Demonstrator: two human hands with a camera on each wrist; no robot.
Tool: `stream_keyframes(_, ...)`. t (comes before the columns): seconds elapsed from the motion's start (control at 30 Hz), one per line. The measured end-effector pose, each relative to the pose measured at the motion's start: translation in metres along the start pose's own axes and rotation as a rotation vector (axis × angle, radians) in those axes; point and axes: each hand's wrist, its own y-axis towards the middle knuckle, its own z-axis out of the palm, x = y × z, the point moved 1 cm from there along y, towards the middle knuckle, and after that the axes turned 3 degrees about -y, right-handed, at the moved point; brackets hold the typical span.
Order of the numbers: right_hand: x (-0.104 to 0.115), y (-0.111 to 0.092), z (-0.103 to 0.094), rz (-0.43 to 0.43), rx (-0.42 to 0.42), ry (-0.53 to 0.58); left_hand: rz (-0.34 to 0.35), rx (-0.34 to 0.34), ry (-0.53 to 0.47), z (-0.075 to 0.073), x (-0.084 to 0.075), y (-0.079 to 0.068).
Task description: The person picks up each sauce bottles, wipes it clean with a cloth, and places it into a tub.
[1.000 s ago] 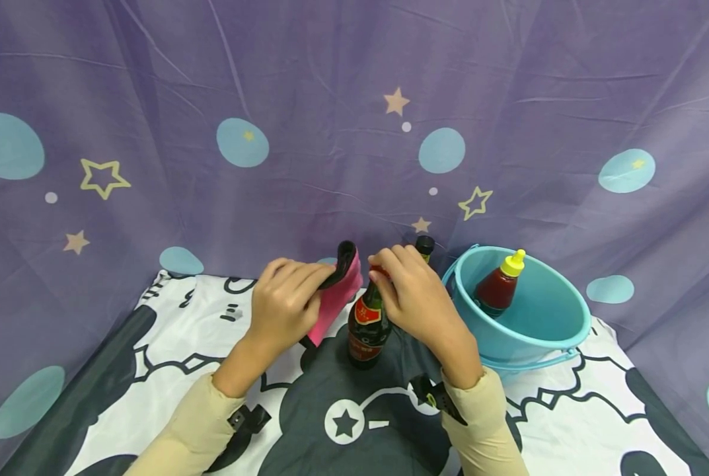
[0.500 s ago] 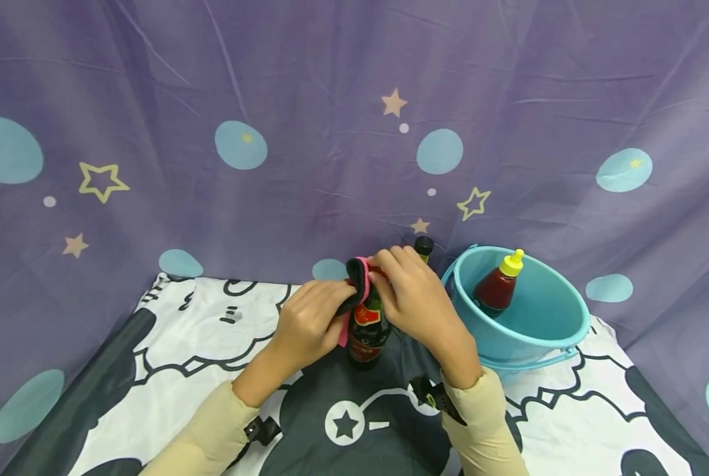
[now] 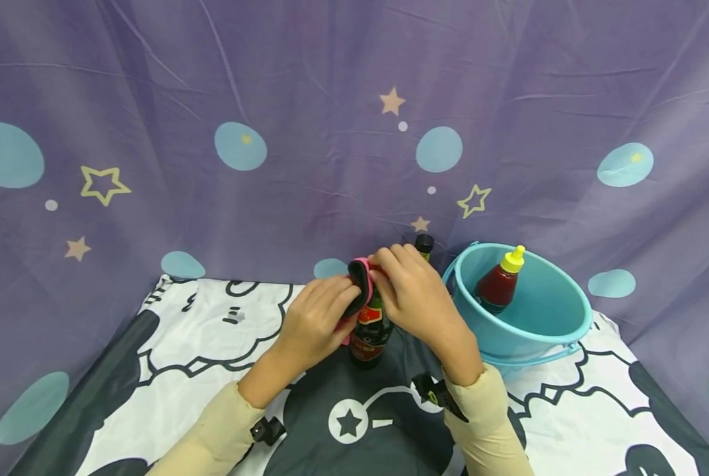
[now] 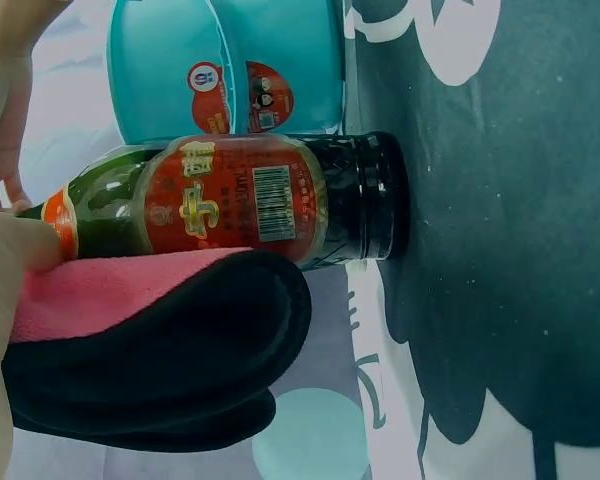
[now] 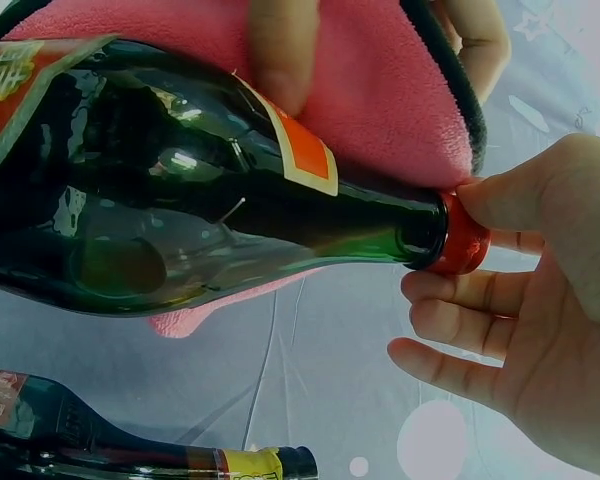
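- Left hand (image 3: 314, 317) grips the cloth (image 4: 170, 370), its pink face against the bottle (image 3: 366, 347).
- Right hand (image 3: 416, 297) pinches the bottle's red cap (image 5: 464, 236).
- Bottle stands upright on the sheet (image 3: 176, 416), left of the bucket (image 3: 526, 347).
- Squeeze bottle (image 3: 497, 287) leans inside the bucket.

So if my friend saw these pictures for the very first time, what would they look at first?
Probably the bright pink cloth, which the left hand holds right by the upright green bottle, while the right hand grips that bottle's red cap. Next might come the big light-blue bucket on the person's right, with a yellow-topped dark red bottle tilted inside. Behind everything hangs a starry purple backdrop.
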Motion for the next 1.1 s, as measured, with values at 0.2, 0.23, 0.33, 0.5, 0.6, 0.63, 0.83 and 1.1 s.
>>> stream_keyframes(0.2,0.000,0.001,0.000,0.011,0.009,-0.002,-0.025,0.043,-0.045,-0.001,0.002,0.001)
stream_keyframes(0.23,-0.001,0.001,0.000,0.013,0.011,-0.004,-0.030,0.048,-0.056,-0.001,0.002,0.001)
stream_keyframes(0.33,0.000,0.001,0.000,0.014,0.013,-0.006,-0.037,0.054,-0.083,-0.002,0.004,0.001)
stream_keyframes(0.5,0.000,0.001,0.000,0.008,0.012,-0.007,-0.042,0.054,-0.108,-0.002,0.005,0.000)
stream_keyframes(0.6,0.000,0.001,0.000,0.007,0.010,-0.007,-0.040,0.052,-0.116,-0.002,0.005,0.001)
stream_keyframes(0.63,0.000,0.000,0.000,0.008,0.011,-0.008,-0.038,0.054,-0.118,-0.002,0.005,0.001)
stream_keyframes(0.83,0.001,0.000,0.000,0.016,0.018,-0.007,-0.026,0.086,-0.129,-0.003,0.007,0.000)
stream_keyframes(1.1,0.001,0.000,0.000,0.021,0.022,-0.010,-0.039,0.140,-0.149,-0.007,0.011,0.001)
